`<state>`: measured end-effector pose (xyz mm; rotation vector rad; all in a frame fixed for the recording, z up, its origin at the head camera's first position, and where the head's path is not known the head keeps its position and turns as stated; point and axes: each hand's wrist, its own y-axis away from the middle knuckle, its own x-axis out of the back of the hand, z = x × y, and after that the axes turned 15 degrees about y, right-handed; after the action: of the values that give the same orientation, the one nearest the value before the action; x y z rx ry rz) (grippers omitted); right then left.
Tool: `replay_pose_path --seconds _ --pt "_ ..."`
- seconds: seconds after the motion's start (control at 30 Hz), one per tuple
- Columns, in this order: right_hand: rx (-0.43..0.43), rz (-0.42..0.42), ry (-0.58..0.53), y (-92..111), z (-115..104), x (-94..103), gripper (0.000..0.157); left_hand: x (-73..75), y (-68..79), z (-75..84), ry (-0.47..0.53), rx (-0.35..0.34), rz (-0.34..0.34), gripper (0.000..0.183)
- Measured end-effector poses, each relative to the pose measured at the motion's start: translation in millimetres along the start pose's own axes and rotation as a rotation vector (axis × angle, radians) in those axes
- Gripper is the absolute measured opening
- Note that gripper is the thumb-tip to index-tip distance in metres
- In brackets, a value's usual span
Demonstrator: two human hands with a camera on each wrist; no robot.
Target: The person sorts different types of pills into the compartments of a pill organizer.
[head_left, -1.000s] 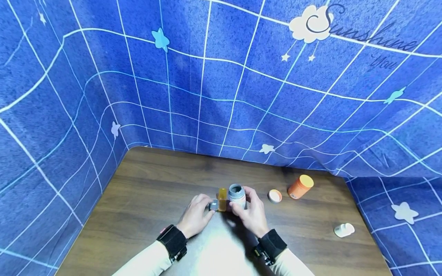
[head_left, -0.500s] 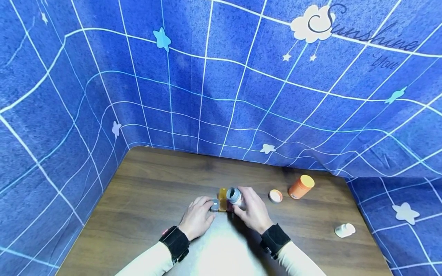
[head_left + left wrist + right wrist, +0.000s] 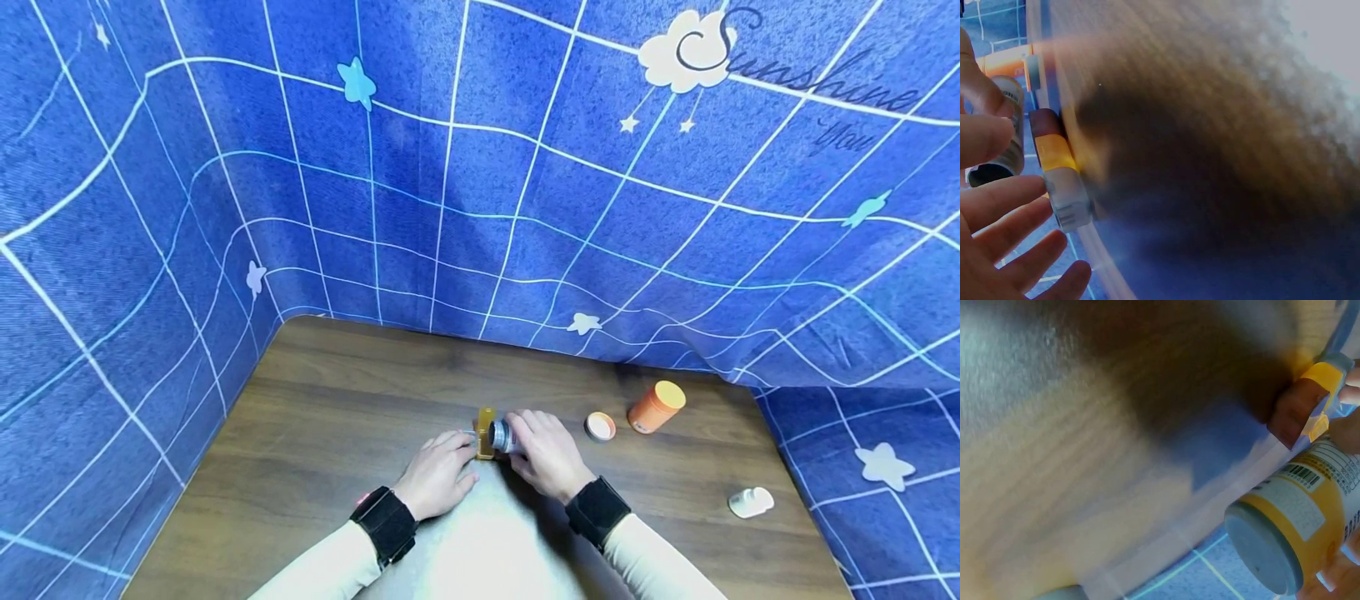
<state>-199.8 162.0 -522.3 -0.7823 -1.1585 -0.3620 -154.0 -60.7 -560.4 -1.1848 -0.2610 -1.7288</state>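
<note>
While the right hand (image 3: 546, 457) grips the supplement bottle (image 3: 500, 436), fingers and thumb curled round its label, the bottle lies well over, its open grey mouth facing left at the pill organizer (image 3: 1058, 156)! Whether mouth and organizer touch, I can't tell. The organizer sits on the wooden table (image 3: 360, 367) between the two hands, its amber lid (image 3: 486, 414) standing open. And the left hand (image 3: 438, 473)? Fingers straight and spread apart, the forefinger against the organizer's grey end. Over to the right, a loose round cap (image 3: 600, 426) rests just beside an orange bottle (image 3: 657, 407), and a small white bottle (image 3: 751, 502) lies farther out, near the table's right edge. Behind it all hangs blue star-print fabric (image 3: 405, 208).
</note>
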Motion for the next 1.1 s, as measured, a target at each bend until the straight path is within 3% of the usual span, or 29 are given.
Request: replay_pose_path --seconds 0.47,0.7,1.1 --pt "0.116 0.023 0.154 -6 -2 2.8 0.058 3.0 -1.6 2.1 0.006 0.012 -0.011 0.039" --pt "0.188 0.071 0.203 -14 -3 4.7 0.045 5.5 -1.4 3.6 0.002 0.011 -0.017 0.039" --pt "0.330 0.027 0.369 -29 -14 15.5 0.032 3.7 0.3 1.3 -0.015 0.008 -0.012 0.033"
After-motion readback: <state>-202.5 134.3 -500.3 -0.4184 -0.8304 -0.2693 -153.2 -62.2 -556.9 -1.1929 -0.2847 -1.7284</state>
